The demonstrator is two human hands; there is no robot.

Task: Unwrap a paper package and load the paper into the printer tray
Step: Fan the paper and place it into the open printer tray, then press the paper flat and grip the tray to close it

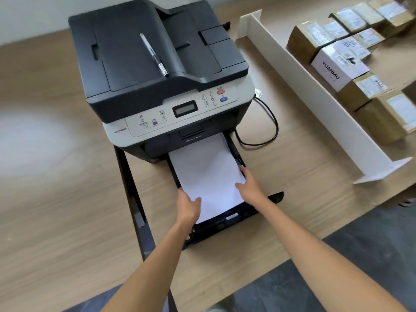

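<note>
my left hand [188, 207] lies flat and released on the paper stack [208, 174], which sits in the pulled-out printer tray [227, 218]. my right hand [248, 184], also unclenched, presses its right edge. i'd square both edges under the guides first.

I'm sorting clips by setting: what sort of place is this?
Probably an office or small shipping room: a black-and-grey multifunction printer on a light wooden desk, and taped brown cardboard parcels behind a white divider.

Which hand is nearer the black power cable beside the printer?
Right. The right hand rests at the white paper stack's cable-side edge; the left hand is across the stack, farther from the black power cable.
</note>
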